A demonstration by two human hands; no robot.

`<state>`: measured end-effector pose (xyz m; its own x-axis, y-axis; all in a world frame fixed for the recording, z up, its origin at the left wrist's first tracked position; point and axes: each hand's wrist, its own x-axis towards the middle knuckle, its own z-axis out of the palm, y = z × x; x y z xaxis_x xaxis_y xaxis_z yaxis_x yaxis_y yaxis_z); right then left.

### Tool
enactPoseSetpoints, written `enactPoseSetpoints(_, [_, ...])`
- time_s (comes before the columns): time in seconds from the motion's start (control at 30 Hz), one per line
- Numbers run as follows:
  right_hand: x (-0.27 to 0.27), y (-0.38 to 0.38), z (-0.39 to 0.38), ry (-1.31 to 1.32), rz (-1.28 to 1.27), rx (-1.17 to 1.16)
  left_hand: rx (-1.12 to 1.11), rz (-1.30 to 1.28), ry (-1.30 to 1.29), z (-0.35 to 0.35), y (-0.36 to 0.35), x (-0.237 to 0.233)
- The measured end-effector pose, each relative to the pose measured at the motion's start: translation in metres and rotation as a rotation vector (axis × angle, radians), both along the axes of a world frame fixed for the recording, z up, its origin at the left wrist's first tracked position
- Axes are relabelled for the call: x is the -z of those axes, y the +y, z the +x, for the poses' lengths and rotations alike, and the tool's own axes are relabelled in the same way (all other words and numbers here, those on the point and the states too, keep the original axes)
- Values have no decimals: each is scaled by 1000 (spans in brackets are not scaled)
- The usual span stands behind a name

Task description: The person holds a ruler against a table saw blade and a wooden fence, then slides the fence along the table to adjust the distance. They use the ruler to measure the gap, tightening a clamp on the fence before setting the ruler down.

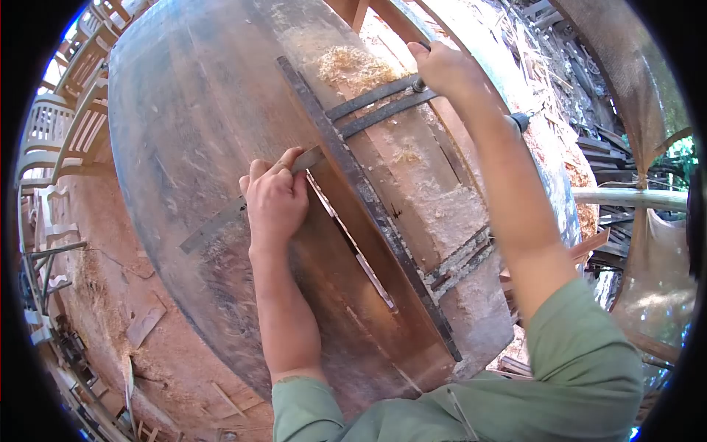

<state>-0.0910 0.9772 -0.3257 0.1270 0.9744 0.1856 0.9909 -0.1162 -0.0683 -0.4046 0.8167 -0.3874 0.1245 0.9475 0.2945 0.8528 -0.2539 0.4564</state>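
My left hand [276, 195] is closed over a flat grey metal strip [211, 227] that slants across the wooden table. One end of the strip reaches a long dark metal bar [368, 195]. Below my fingers, a narrow strip with pale, patchy edges [352, 243] runs along the brown board [390, 283] beside that bar. My right hand [451, 70] is closed around a dark handle, most of it hidden by the fingers. Close under it, a screw end [419, 85] sits by two parallel dark metal bars [375, 110] of a vise-like fixture.
The large worn tabletop [191, 96] carries wood shavings [357, 66] near its far edge. Plastic chairs [62, 132] stand at left, and scrap wood [147, 324] lies on the reddish floor. At right are a horizontal pole [630, 197] and hanging cloth [626, 66].
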Motion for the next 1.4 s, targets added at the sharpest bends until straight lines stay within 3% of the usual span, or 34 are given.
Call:
enactPoseSetpoints(0.03, [-12,1,4,6,-5,8,6,-1,-5,-1,0,2])
enactPoseSetpoints(0.1, [-51,9,5,328,-584,-11,-3,-20,-3,0,-1,-1])
enactPoseSetpoints(0.13, [-41,29,22,265,-645,-152,-8,-33,5,0,-1,-3])
enactPoseSetpoints(0.17, [-25,46,36,297,-609,-350,-7,-37,10,0,-1,-3])
enactPoseSetpoints(0.23, [-14,46,33,619,-488,-540,-16,-17,6,2,-1,-5])
enactPoseSetpoints(0.27, [-10,47,34,619,-479,-546,-18,-8,10,3,0,-6])
enactPoseSetpoints(0.33, [-1,46,33,1289,-592,-496,-7,6,14,2,-1,-4])
enactPoseSetpoints(0.37, [0,43,33,1314,-517,-497,-6,20,15,1,-1,-3])
enactPoseSetpoints(0.43, [0,36,27,1403,-345,-338,-24,24,25,4,-2,-5])
enactPoseSetpoints(0.57, [30,38,3,1540,382,521,-14,6,26,3,-3,-6])
enactPoseSetpoints(0.63, [40,46,-10,1526,685,732,-20,30,10,3,-4,-7])
enactPoseSetpoints(0.67, [44,48,-9,1540,699,721,-7,12,-10,3,-4,-7])
enactPoseSetpoints(0.73, [45,42,12,1187,417,473,1,39,-20,4,-5,-1])
enactPoseSetpoints(0.77, [38,32,22,1194,427,462,-5,54,-29,2,-4,-1])
enactPoseSetpoints(0.83, [7,5,42,364,410,-519,-15,63,-1,-1,-4,-3])
enactPoseSetpoints(0.87, [-22,-7,49,254,171,-811,-11,51,-2,-1,-5,-3])
enactPoseSetpoints(0.9, [-32,-6,50,244,169,-815,-6,40,-10,1,-5,-2])
enactPoseSetpoints(1.0, [-58,10,56,98,-235,-1034,-16,15,-2,3,-4,-4])
enactPoseSetpoints(1.03, [-64,16,57,100,-236,-1032,-14,13,-1,4,-4,-5])
enactPoseSetpoints(1.1, [-74,27,52,32,-551,-980,-5,-26,-2,2,-4,-5])
enactPoseSetpoints(1.13, [-82,27,51,-12,-590,-989,-11,-35,4,0,-5,-4])
enactPoseSetpoints(1.23, [-85,34,50,-160,-595,-1042,-26,4,-32,3,-4,-3])
enactPoseSetpoints(1.3, [-74,43,54,-198,-508,-1194,-12,6,-28,2,-4,-3])
enactPoseSetpoints(1.4, [-42,44,70,12,-299,-1211,-14,5,-22,1,-4,-4])
